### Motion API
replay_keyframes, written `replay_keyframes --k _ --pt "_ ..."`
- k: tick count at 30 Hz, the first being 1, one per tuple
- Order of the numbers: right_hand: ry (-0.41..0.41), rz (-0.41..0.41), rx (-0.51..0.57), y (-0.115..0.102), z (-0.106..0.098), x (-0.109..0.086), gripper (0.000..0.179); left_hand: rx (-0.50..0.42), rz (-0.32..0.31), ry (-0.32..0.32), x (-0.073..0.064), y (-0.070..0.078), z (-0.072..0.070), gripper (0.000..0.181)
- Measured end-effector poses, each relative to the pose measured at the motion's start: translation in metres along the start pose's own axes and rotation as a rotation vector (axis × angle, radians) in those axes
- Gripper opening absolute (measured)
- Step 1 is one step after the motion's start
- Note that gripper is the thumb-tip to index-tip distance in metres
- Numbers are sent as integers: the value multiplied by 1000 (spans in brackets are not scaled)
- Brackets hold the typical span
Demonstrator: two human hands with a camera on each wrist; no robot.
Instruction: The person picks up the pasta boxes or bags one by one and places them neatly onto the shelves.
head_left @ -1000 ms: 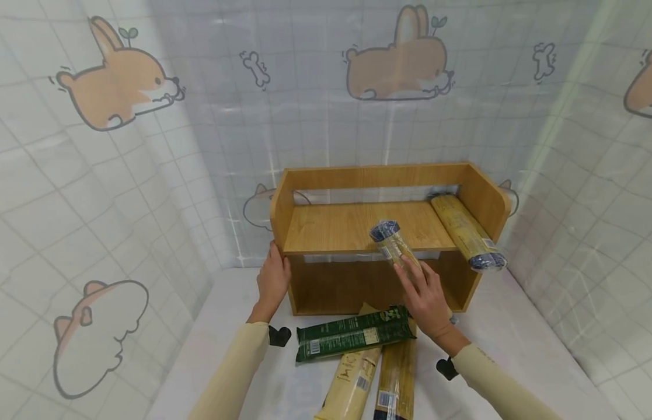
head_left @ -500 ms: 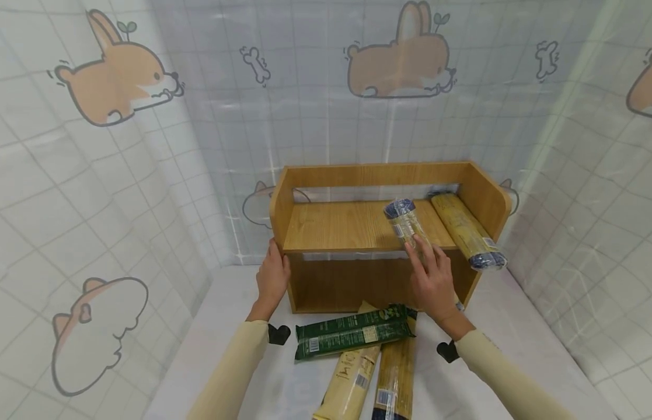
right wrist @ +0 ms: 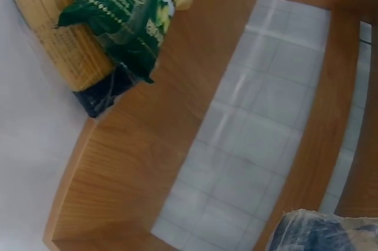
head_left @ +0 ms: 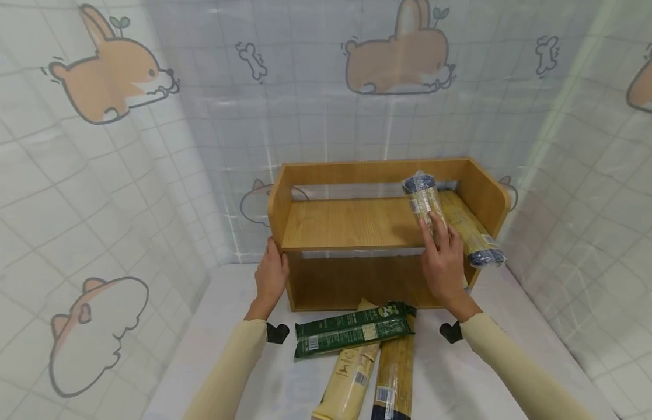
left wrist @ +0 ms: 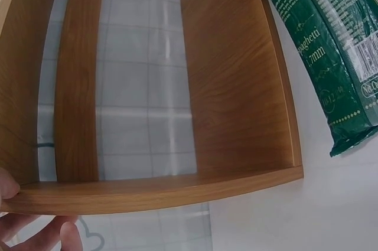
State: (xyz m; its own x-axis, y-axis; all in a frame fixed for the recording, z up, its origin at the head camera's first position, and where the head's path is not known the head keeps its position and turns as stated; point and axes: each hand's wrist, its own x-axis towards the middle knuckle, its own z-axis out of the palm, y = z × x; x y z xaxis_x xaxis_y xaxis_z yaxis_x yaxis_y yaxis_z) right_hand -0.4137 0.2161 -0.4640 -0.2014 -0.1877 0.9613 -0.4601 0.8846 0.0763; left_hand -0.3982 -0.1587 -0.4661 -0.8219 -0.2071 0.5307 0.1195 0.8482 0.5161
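Note:
My right hand (head_left: 444, 269) holds a clear-wrapped pack of spaghetti (head_left: 424, 198) with dark blue ends. It tilts over the right part of the wooden shelf's (head_left: 347, 224) upper board, close beside a similar pasta pack (head_left: 464, 227) lying there. At the bottom right of the right wrist view only a blue end of a pack (right wrist: 325, 233) shows; that hand is out of that view. My left hand (head_left: 271, 275) grips the shelf's left side panel, thumb on the inside and fingers (left wrist: 44, 234) outside.
In front of the shelf, a green spaghetti pack (head_left: 352, 330) lies across a cream pack (head_left: 348, 382) and a yellow pasta pack (head_left: 395, 373) on the white table (head_left: 462, 379). The shelf's lower compartment (head_left: 357, 283) faces me. A patterned curtain (head_left: 304, 116) surrounds the table.
My right hand has carried the spaghetti pack rightward and farther back, from the front edge of the upper board to beside the lying pack. The left hand keeps its hold on the side panel.

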Motion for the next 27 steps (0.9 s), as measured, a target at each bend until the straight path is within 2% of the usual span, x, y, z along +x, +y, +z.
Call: replay_keyframes --k 10,17,27 --pt "-52 39 -22 4 0 12 75 5 -1 -15 -1 0 -2 44" --pt "-152 99 -43 4 -4 20 74 -5 22 3 -2 0 -1 43" --pt "-240 145 -75 9 -4 36 68 -18 29 13 1 -1 2 41"
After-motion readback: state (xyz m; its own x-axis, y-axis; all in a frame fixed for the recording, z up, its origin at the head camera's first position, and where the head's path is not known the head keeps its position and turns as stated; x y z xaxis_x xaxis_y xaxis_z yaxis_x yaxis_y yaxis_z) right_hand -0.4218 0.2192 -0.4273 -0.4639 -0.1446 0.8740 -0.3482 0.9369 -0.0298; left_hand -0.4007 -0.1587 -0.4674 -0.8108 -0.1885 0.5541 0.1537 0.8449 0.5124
